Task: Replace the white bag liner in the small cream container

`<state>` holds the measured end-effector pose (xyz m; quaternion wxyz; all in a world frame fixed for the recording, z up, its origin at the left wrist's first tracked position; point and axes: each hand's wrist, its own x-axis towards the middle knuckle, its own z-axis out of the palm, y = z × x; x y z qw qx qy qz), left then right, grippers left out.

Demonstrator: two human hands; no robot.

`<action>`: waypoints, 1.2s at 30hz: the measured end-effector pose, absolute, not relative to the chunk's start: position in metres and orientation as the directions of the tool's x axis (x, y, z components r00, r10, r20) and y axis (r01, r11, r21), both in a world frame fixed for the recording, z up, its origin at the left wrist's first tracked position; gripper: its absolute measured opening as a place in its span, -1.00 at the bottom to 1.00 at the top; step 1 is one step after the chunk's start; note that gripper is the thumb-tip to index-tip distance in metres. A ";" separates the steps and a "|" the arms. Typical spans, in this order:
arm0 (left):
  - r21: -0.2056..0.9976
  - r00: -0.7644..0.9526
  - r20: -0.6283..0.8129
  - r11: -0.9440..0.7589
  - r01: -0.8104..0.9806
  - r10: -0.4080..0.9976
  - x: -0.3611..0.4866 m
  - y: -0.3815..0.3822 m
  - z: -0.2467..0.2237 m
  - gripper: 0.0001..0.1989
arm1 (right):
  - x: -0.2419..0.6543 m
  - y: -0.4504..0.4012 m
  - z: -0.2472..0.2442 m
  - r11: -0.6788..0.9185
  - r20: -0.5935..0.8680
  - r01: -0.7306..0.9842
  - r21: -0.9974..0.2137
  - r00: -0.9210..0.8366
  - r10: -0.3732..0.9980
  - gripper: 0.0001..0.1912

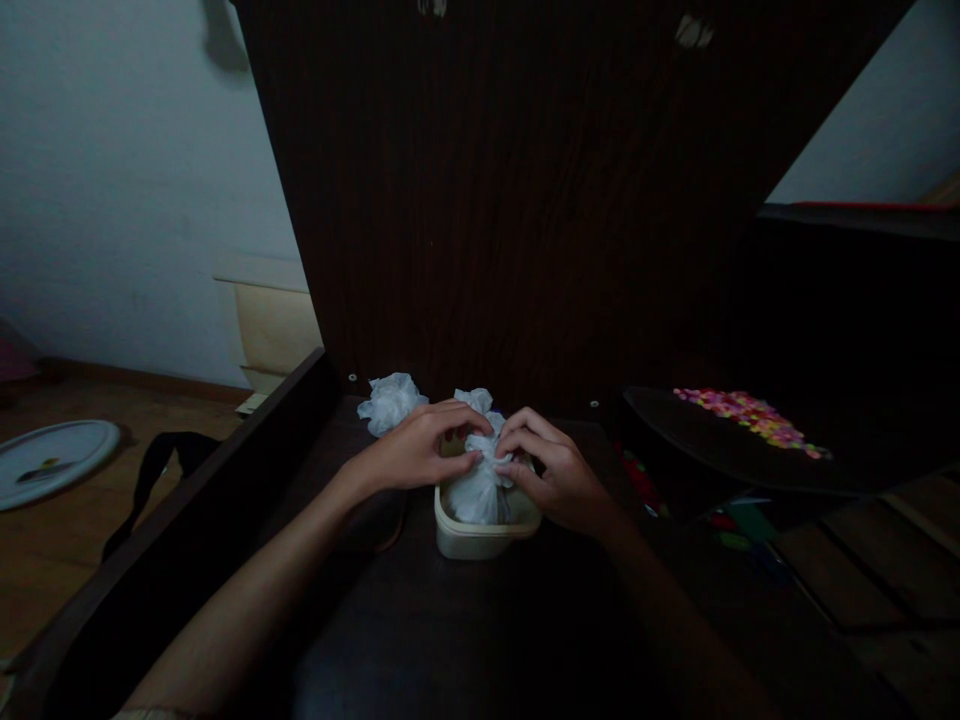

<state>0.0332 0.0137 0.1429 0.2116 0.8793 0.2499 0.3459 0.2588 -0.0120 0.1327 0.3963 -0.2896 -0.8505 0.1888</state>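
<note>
A white plastic bag [481, 500], gathered at its top, sits inside a cream-coloured oblong container [487, 545]. From the left, my left hand [435, 440] pinches the bag's bunched neck between thumb and fingers. My right hand [551, 468] grips the same neck from the right, fingers curled and thumb below. The hands are close together over the container, and part of its rim is hidden behind them. Behind my left hand lies another crumpled white plastic bag [394, 402]. What the bag in the container holds cannot be made out.
Dark wooden furniture surface [420, 640] lies under the container, with a tall dark panel [510, 200] behind. A raised side edge [225, 480] runs along the left. Colourful small pieces [750, 415] lie on a dark ledge at right. A white round lid-like object [56, 460] is on the floor.
</note>
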 end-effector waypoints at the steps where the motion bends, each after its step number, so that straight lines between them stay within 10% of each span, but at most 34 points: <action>1: 0.542 0.625 0.509 -0.785 0.301 0.592 0.034 0.014 0.141 -0.79 | 0.258 -0.012 0.133 0.763 0.563 0.340 -0.549 -0.525 0.639 -0.86; 12: 0.558 0.570 0.510 -0.752 0.351 0.644 0.037 0.019 0.133 -0.77 | 0.261 -0.017 0.142 0.752 0.445 0.389 -0.531 -0.627 0.639 -0.93; 17: 0.616 0.533 0.460 -0.688 0.385 0.710 0.043 0.012 0.140 -0.71 | 0.246 -0.028 0.141 0.720 0.492 0.620 -0.313 -0.542 0.681 -0.73; 21: 0.630 0.517 0.456 -0.673 0.387 0.724 0.045 0.010 0.141 -0.70 | 0.236 -0.026 0.136 0.710 0.551 0.687 -0.157 -0.535 0.640 -0.93; 28: 0.567 0.460 0.560 -0.724 0.393 0.689 0.036 0.018 0.135 -0.74 | 0.247 -0.028 0.145 0.856 0.521 0.436 -0.278 -0.680 0.516 -0.81; 36: 0.663 0.404 0.512 -0.648 0.376 0.758 0.046 0.006 0.139 -0.74 | 0.242 -0.028 0.142 0.704 0.591 0.685 -0.187 -0.494 0.638 -0.73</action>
